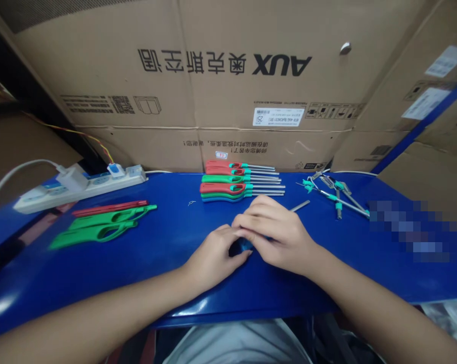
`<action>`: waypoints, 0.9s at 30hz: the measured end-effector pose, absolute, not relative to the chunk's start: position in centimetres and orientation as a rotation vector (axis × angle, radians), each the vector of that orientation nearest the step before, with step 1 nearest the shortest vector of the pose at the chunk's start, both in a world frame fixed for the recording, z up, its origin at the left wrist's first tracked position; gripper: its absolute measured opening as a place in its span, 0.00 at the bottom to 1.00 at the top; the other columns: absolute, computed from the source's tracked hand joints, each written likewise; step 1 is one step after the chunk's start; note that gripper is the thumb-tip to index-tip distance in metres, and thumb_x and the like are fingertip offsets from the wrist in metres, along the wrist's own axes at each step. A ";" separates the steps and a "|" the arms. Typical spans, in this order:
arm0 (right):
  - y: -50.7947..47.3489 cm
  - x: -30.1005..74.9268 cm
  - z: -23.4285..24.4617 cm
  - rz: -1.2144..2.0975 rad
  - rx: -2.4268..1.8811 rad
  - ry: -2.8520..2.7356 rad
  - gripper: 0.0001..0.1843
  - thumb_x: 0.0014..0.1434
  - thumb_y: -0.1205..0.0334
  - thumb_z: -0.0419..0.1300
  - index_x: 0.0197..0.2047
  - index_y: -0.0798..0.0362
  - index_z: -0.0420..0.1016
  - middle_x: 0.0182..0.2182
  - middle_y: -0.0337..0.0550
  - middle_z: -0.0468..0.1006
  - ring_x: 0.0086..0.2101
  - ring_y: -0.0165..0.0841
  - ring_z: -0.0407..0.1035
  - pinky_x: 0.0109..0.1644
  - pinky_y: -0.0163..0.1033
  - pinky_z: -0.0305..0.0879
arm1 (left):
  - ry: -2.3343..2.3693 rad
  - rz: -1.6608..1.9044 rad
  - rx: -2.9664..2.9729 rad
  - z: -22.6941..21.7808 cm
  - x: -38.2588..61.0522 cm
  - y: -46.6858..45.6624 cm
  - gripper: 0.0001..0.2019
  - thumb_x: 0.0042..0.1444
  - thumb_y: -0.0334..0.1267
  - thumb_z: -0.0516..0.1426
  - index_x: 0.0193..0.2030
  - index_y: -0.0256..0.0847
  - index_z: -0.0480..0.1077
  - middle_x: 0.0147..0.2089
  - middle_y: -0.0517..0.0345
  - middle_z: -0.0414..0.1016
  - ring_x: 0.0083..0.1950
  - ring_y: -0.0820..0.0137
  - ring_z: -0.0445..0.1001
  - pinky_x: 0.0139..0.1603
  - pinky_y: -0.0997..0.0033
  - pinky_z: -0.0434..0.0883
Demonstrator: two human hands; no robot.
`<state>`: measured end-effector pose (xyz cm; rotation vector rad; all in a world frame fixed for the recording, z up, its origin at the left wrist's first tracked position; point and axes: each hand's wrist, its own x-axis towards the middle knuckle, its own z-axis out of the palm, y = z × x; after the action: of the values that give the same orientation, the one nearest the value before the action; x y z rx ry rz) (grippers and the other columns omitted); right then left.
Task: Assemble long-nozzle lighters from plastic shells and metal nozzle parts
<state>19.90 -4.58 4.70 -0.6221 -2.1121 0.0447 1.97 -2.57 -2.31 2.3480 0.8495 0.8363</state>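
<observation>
Near the middle of the blue table, my left hand and my right hand meet around a blue long-neck lighter. Fingers of both hands are curled round it, so most of its body is hidden. Its metal tube sticks out past the right hand, towards the back right. Just behind my hands lies a stack of red, green and blue lighters, their metal tubes pointing right. Off to the right is a loose pile of metal tubes with teal parts.
Green lighter casings and red casing pieces lie on the left. Behind them stands a white power strip with plugs and cables. A large cardboard sheet walls off the back of the table. Part of the right side is pixelated.
</observation>
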 end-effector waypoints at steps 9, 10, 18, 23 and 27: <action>-4.4 19.7 3.9 0.034 -0.632 -2.048 0.14 0.66 0.73 0.56 0.53 0.56 0.76 0.41 0.50 0.82 0.41 0.36 0.73 0.48 0.47 0.71 | 0.892 0.786 2.290 -1.8 1.9 -2.6 0.10 0.57 0.31 0.62 0.46 0.39 0.75 0.45 0.54 0.81 0.46 0.61 0.78 0.49 0.63 0.73; -4.3 19.9 4.1 0.127 -0.634 -2.052 0.14 0.67 0.73 0.55 0.53 0.55 0.76 0.42 0.49 0.83 0.43 0.36 0.73 0.49 0.47 0.72 | 0.884 0.786 2.285 -1.7 1.9 -2.6 0.11 0.57 0.31 0.63 0.46 0.40 0.75 0.45 0.54 0.81 0.46 0.61 0.78 0.49 0.63 0.73; -4.4 19.9 4.9 0.128 -0.618 -2.089 0.09 0.67 0.71 0.57 0.44 0.52 0.78 0.34 0.44 0.81 0.36 0.34 0.70 0.45 0.45 0.71 | 0.856 0.846 2.308 -2.2 2.0 -2.6 0.10 0.57 0.29 0.62 0.45 0.41 0.75 0.43 0.56 0.80 0.45 0.63 0.78 0.47 0.65 0.74; -5.3 19.0 3.8 -0.096 -0.650 -2.111 0.06 0.66 0.68 0.60 0.45 0.56 0.77 0.30 0.46 0.74 0.34 0.34 0.65 0.40 0.43 0.70 | 0.817 0.852 2.326 -2.0 2.2 -2.6 0.06 0.58 0.27 0.59 0.39 0.40 0.74 0.41 0.56 0.80 0.44 0.63 0.78 0.47 0.64 0.74; -5.2 19.0 3.2 -0.117 -0.653 -2.085 0.11 0.65 0.70 0.60 0.50 0.56 0.76 0.37 0.49 0.79 0.39 0.37 0.70 0.44 0.46 0.71 | 0.811 0.856 2.293 -1.9 2.2 -2.5 0.08 0.57 0.27 0.60 0.42 0.40 0.75 0.45 0.54 0.80 0.46 0.62 0.78 0.50 0.64 0.74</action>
<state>19.02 -5.20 3.23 -0.6529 -2.0849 -0.1172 2.22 -2.52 -1.88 2.2933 0.8110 0.8557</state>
